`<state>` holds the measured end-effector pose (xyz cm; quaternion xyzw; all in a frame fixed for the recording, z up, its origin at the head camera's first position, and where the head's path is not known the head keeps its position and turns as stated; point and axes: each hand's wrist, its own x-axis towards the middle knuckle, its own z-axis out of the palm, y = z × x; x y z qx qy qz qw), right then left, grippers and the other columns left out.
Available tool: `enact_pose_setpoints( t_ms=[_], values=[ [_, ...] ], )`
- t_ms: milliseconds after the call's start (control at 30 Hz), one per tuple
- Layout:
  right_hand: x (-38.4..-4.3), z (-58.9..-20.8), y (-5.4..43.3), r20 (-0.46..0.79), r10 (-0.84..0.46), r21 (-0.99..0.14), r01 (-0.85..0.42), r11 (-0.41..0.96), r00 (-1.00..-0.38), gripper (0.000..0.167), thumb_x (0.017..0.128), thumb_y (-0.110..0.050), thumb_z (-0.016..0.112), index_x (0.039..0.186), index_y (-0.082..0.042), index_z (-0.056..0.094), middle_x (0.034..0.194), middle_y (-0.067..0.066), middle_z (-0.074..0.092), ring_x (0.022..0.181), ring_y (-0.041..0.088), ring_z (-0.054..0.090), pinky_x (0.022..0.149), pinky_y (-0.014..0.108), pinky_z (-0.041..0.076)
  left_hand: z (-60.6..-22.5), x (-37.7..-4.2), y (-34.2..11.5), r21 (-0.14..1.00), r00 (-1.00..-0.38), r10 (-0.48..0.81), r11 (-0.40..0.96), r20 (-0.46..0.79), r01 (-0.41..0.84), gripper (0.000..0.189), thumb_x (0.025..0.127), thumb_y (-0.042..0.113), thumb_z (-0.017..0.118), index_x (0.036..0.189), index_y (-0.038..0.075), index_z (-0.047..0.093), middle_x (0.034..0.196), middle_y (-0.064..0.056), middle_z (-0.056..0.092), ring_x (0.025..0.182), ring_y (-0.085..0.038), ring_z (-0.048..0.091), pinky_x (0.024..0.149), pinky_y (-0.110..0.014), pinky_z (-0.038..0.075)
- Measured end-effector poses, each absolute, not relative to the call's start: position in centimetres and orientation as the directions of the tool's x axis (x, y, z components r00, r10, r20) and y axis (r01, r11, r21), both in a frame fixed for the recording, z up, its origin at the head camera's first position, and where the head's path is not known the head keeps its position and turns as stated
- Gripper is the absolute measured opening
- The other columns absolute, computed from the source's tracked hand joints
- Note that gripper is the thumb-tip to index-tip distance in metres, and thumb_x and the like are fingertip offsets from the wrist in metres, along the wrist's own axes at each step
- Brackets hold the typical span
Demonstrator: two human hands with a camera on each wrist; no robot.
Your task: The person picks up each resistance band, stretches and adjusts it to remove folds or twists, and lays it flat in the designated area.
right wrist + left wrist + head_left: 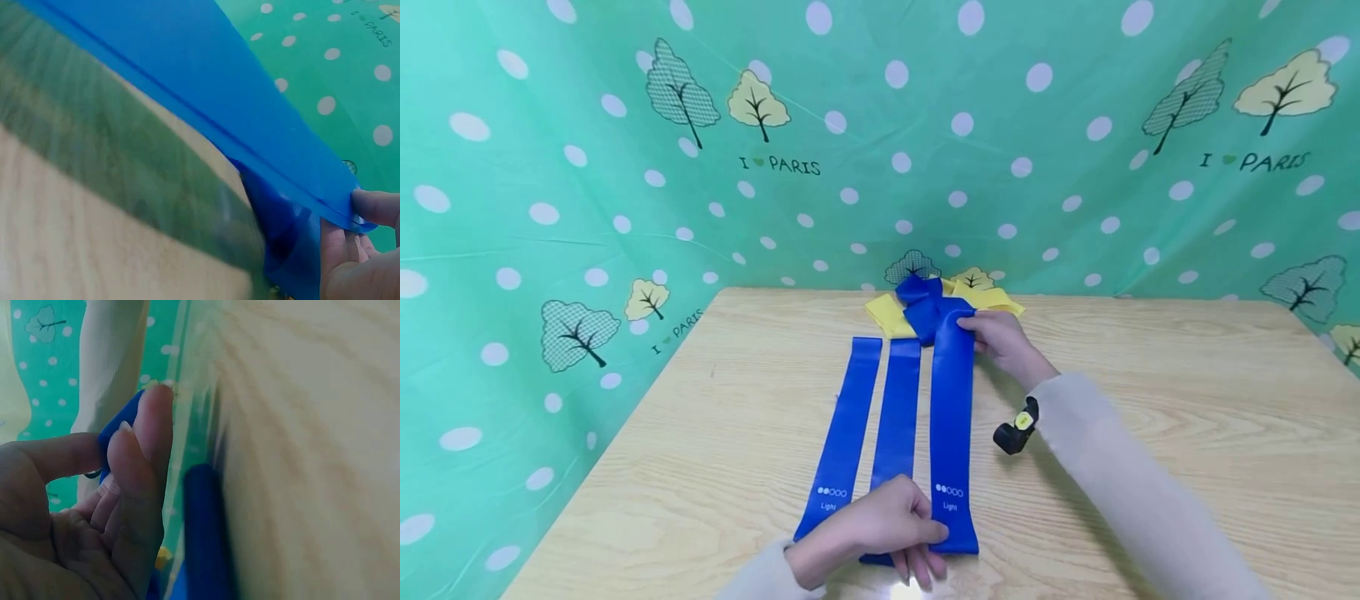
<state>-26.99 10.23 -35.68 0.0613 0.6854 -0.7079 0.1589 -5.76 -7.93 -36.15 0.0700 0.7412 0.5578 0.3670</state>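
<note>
A blue resistance band (951, 408), printed "Light" with small circles, is stretched lengthwise between both hands. My left hand (880, 525) pinches its near end between thumb and fingers; in the left wrist view a bit of blue band (119, 428) shows between the fingertips. At the far end, my right hand (1006, 340) grips the band with the thumb on top, and the right wrist view shows the taut band (206, 81) running to those fingers. Two more blue bands lie flat to the left: a middle band (897, 408), partly hidden under my left hand, and an outer band (850, 433).
Behind the far ends lies a loose pile of a crumpled blue band (919, 292) and yellow bands (889, 317). A black strap with a yellow button (1019, 425) hangs at the right wrist. The wooden table (700, 433) meets a green dotted curtain (880, 192) at its back.
</note>
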Motion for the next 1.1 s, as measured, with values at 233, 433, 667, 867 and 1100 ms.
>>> enact_pose_setpoints(
  t_ms=[233,433,667,867,1100],
  values=[
    [-26.7,-36.4,9.1,-0.340,-0.142,-0.939,0.327,0.103,-0.930,0.063,0.095,-0.012,0.056,0.148,0.002,0.025,0.149,0.013,0.035,0.075,0.003,0.049,0.064,0.014,0.045,-36.6,-5.3,-9.1,0.878,-0.705,0.541,0.398,-0.458,-0.266,0.031,0.091,0.008,0.060,0.069,-0.012,0.059,0.071,-0.023,0.070,0.064,-0.042,0.068,0.038,-0.017,0.046],
    [-26.4,-37.1,8.7,-0.340,-0.156,-0.937,0.320,0.138,-0.928,0.058,0.095,-0.009,0.055,0.145,0.004,0.030,0.151,0.016,0.033,0.080,0.003,0.051,0.065,0.014,0.048,-36.9,-4.7,-9.2,0.861,-0.716,0.510,0.436,-0.476,-0.262,0.029,0.089,0.009,0.062,0.067,-0.009,0.064,0.067,-0.019,0.070,0.052,-0.027,0.067,0.040,-0.020,0.048],
    [-26.4,-38.0,8.7,-0.352,-0.160,-0.918,0.308,0.249,-0.922,0.039,0.092,-0.005,0.057,0.129,0.004,0.054,0.114,0.008,0.055,0.068,0.004,0.053,0.059,0.017,0.049,-37.1,-4.1,-9.3,0.804,-0.711,0.449,0.523,-0.541,-0.282,0.027,0.087,0.011,0.066,0.063,-0.001,0.068,0.059,-0.012,0.068,0.043,-0.006,0.055,0.039,-0.017,0.046],
    [-26.7,-38.3,8.9,-0.338,-0.149,-0.899,0.272,0.344,-0.929,0.036,0.092,-0.004,0.056,0.127,0.004,0.056,0.135,0.016,0.049,0.069,0.006,0.052,0.057,0.017,0.046,-37.1,-4.1,-9.3,0.831,-0.726,0.465,0.488,-0.507,-0.267,0.030,0.088,0.012,0.064,0.063,-0.003,0.069,0.057,-0.014,0.067,0.038,-0.006,0.052,0.035,-0.015,0.042],
    [-27.2,-38.0,8.8,-0.282,-0.139,-0.891,0.205,0.405,-0.949,0.031,0.091,-0.003,0.057,0.121,0.004,0.060,0.129,0.018,0.053,0.077,0.013,0.050,0.061,0.019,0.044,-36.4,-4.4,-8.9,0.827,-0.747,0.469,0.530,-0.471,-0.188,0.036,0.090,0.013,0.061,0.056,0.000,0.063,0.042,-0.002,0.056,0.028,-0.003,0.036,0.030,-0.013,0.024]
  ],
)
